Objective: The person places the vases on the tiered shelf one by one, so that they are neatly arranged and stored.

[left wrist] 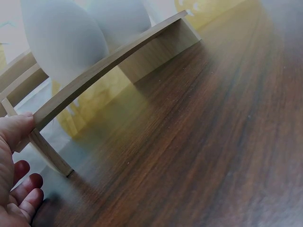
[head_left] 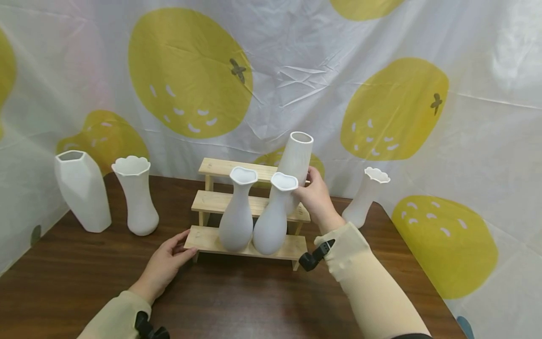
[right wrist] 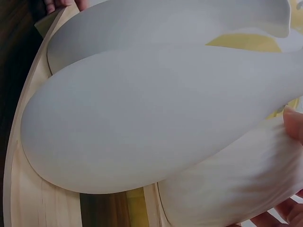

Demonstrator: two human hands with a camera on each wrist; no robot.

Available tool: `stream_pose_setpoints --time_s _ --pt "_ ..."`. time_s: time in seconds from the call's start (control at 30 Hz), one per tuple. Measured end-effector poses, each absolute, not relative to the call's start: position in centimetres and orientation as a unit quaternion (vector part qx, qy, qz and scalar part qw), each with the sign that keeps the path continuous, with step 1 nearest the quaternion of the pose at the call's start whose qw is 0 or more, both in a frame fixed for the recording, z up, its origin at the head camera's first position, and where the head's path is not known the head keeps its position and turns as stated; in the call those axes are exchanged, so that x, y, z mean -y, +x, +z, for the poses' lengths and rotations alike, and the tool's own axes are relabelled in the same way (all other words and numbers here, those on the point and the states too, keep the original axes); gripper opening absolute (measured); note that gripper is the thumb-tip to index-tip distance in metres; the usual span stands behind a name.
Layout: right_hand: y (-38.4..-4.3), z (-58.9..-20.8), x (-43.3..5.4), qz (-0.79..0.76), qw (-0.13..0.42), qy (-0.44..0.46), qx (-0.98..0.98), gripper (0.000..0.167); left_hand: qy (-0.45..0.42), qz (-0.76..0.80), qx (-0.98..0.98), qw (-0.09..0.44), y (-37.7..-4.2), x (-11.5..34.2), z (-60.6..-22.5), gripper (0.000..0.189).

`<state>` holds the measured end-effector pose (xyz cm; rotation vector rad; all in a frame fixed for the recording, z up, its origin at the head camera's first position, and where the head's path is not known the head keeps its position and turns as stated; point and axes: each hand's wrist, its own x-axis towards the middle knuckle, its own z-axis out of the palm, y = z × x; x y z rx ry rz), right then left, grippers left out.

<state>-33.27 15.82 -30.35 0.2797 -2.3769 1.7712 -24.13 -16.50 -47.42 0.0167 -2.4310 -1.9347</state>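
A three-step wooden stand (head_left: 204, 239) is on the table, and my left hand (head_left: 163, 266) pinches the left end of its lowest step, thumb on top. Two white narrow-necked vases, a left one (head_left: 235, 226) and a right one (head_left: 270, 230), stand side by side on that step. Behind the right one, a tall white tapered vase (head_left: 297, 153) leans slightly over the middle step. My right hand (head_left: 318, 200) grips this tall vase from its right side. In the right wrist view the tall vase's base (right wrist: 189, 203) lies right at the middle step, partly hidden by the front vase.
At the left of the table (head_left: 237, 301) stand a faceted white vase (head_left: 84, 193) and a scalloped-rim vase (head_left: 141, 197). Another scalloped vase (head_left: 365, 200) is right of the stand, near the back edge. A curtain (head_left: 292, 61) with yellow fruit prints hangs behind.
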Motion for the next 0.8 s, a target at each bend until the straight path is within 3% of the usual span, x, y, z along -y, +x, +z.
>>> stream_pose_setpoints --time_s 0.53,0.8 --pt "-32.4 -30.5 -17.3 0.595 0.057 0.089 0.797 0.073 0.006 -0.622 0.783 0.012 -24.0 16.4 -47.2 0.071" --pt "-31.4 -31.8 -19.7 0.594 0.089 0.061 0.797 0.075 0.008 -0.621 0.784 0.011 -24.0 16.4 -47.1 0.071"
